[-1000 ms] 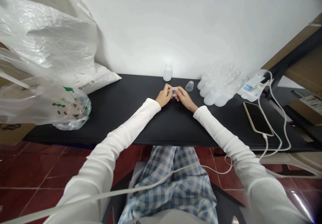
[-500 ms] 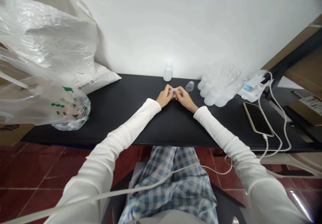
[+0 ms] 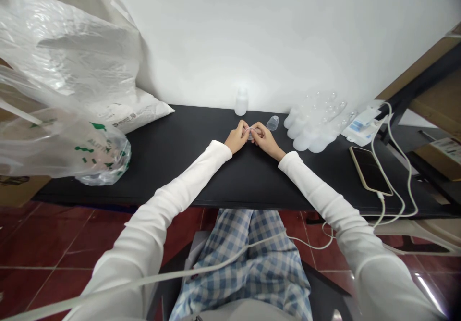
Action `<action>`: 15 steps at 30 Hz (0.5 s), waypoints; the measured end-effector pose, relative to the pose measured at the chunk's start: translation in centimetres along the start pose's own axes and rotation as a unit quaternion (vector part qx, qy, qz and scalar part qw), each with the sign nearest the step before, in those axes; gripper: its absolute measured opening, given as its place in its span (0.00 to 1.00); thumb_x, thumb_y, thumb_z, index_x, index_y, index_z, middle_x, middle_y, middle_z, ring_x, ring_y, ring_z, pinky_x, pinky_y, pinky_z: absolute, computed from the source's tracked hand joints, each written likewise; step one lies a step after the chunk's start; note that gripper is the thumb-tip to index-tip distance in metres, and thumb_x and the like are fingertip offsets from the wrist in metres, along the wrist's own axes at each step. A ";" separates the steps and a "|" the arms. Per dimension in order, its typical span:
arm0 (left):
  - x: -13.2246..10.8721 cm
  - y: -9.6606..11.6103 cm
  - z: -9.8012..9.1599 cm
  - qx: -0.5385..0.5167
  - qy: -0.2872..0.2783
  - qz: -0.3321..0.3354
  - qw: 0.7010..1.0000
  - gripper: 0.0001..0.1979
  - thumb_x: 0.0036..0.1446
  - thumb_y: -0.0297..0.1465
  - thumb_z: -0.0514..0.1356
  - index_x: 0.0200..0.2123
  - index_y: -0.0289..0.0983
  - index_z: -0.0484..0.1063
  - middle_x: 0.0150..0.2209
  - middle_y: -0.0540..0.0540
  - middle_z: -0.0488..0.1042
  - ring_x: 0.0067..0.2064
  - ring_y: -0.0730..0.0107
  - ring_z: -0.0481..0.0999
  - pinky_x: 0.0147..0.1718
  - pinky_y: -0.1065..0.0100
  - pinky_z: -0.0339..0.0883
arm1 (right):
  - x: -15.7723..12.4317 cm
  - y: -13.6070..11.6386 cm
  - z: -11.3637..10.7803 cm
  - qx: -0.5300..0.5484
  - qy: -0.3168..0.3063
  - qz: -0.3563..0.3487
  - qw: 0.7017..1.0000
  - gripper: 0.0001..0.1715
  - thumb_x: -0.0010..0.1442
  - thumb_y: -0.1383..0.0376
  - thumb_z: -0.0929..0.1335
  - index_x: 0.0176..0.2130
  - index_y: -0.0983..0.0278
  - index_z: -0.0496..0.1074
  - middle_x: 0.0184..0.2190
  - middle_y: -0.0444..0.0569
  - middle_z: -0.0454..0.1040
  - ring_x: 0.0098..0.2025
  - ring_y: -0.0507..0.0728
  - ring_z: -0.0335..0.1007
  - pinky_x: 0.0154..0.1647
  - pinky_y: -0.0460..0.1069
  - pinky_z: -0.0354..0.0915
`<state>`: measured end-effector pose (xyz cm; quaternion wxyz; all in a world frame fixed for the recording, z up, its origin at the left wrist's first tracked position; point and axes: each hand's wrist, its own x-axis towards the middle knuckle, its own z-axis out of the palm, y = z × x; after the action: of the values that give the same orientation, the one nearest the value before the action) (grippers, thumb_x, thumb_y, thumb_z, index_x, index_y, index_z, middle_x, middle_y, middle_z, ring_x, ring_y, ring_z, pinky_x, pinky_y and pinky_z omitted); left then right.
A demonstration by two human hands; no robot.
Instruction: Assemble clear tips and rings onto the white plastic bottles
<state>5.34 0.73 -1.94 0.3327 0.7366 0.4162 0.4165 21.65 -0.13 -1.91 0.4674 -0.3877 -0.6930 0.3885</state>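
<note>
My left hand and my right hand meet above the black table. Fingers and thumbs of both pinch a small clear ring-shaped piece with a pale pink rim, largely covered by the fingertips. Just behind them, close to the wall, a translucent white bottle stands upright. A clear domed cap lies on its side to the right of my right hand. Farther right is a cluster of translucent white bottles with clear, rounded tops around it.
On the left, a big white plastic sack and a clear bag with green print cover the black table's end. At right lie a phone on a white cable, a blue-and-white packet and cardboard boxes.
My fingers have closed in over the ring-shaped piece, and it looks tilted, showing less of its opening. The bottle, cap and cluster stay in place; the view shifts slightly.
</note>
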 end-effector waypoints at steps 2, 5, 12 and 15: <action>0.0 0.2 -0.1 -0.010 0.004 0.000 1.000 0.05 0.65 0.31 0.56 0.38 0.41 0.60 0.23 0.56 0.69 0.26 0.72 0.72 0.33 0.70 0.63 | 0.1 0.1 -0.1 0.014 -0.013 0.010 1.000 0.32 0.57 0.36 0.69 0.37 0.60 0.64 0.23 0.39 0.70 0.23 0.49 0.65 0.25 0.45 0.63; 0.0 0.4 -0.2 -0.048 -0.002 -0.021 0.999 0.05 0.65 0.32 0.57 0.38 0.41 0.60 0.23 0.56 0.70 0.25 0.74 0.73 0.32 0.71 0.65 | 0.1 0.0 -0.3 0.034 -0.032 0.018 0.999 0.32 0.57 0.36 0.70 0.39 0.60 0.65 0.25 0.40 0.71 0.26 0.49 0.67 0.26 0.45 0.64; -0.1 0.2 -0.1 -0.065 -0.015 -0.019 0.998 0.11 0.56 0.24 0.59 0.40 0.41 0.60 0.24 0.58 0.70 0.27 0.75 0.72 0.34 0.70 0.65 | 0.2 0.3 -0.9 0.038 -0.038 0.008 0.999 0.30 0.56 0.38 0.71 0.39 0.60 0.66 0.26 0.39 0.70 0.26 0.48 0.64 0.27 0.45 0.63; -0.1 0.2 0.1 -0.056 0.000 -0.012 0.998 0.11 0.56 0.24 0.59 0.39 0.41 0.61 0.23 0.59 0.67 0.26 0.76 0.69 0.33 0.71 0.63 | 0.3 0.8 -0.7 0.014 -0.013 0.000 1.000 0.31 0.56 0.37 0.70 0.38 0.60 0.66 0.25 0.39 0.68 0.25 0.49 0.63 0.26 0.45 0.62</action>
<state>5.48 0.56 -1.89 0.3787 0.7117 0.4013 0.4348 22.33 0.58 -2.35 0.4636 -0.3763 -0.6935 0.4032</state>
